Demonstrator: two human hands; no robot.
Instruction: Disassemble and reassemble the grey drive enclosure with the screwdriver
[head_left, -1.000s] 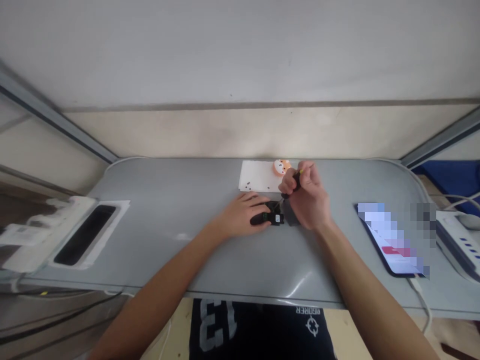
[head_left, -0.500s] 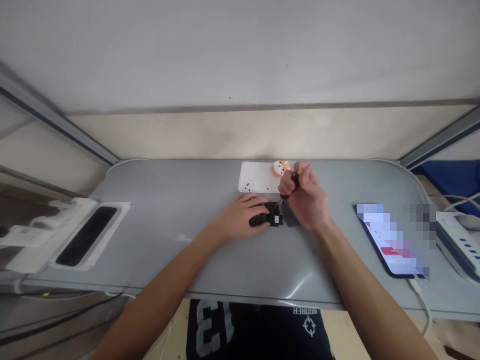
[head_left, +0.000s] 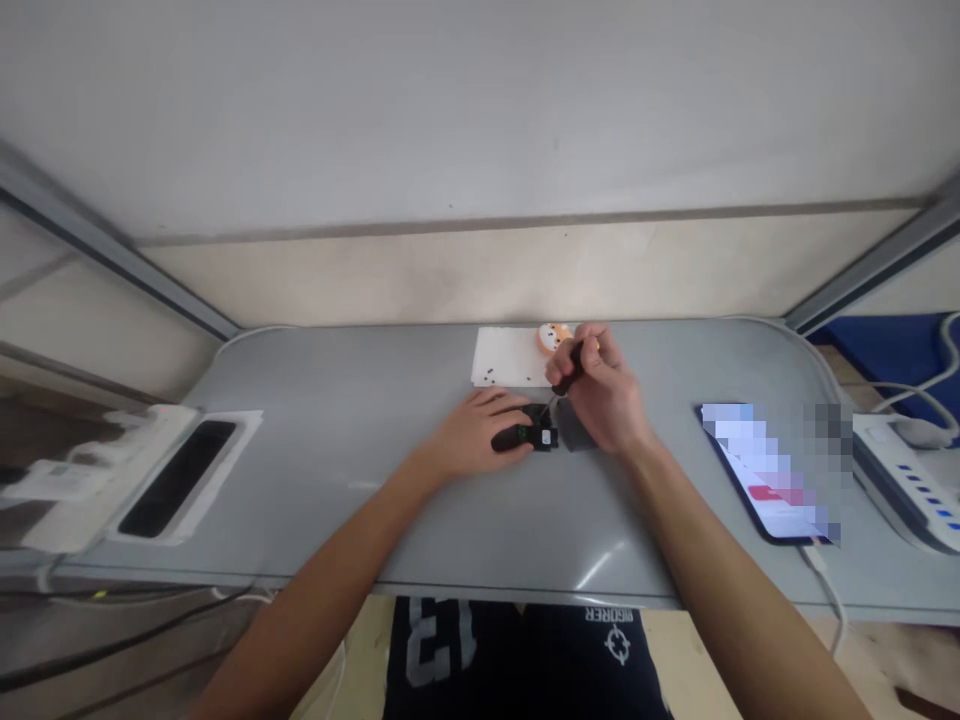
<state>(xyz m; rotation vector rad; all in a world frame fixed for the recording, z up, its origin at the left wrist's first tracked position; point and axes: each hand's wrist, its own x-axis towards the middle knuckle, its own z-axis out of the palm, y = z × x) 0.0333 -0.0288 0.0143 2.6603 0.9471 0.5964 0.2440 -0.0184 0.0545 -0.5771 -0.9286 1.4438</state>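
Observation:
A small black device (head_left: 546,437) with a white label lies on the grey table, its left part under my left hand (head_left: 480,432). My left hand's fingers and thumb close around a black rounded part (head_left: 511,438) of it. My right hand (head_left: 606,388) grips a black screwdriver (head_left: 568,372), tilted, with its thin shaft pointing down to the device. Whether the tip touches it is too small to tell. A dark flat piece (head_left: 574,428) lies just right of the device, partly under my right wrist.
White paper (head_left: 506,355) with several tiny dark screws lies behind my hands, beside an orange-and-white animal-face object (head_left: 551,338). A lit phone (head_left: 765,480) and power strip (head_left: 907,480) are at right; a dark phone (head_left: 178,480) and white strip (head_left: 112,480) at left.
The whole view has shifted slightly. My right hand has turned the screwdriver handle a little; my left hand keeps its hold on the device.

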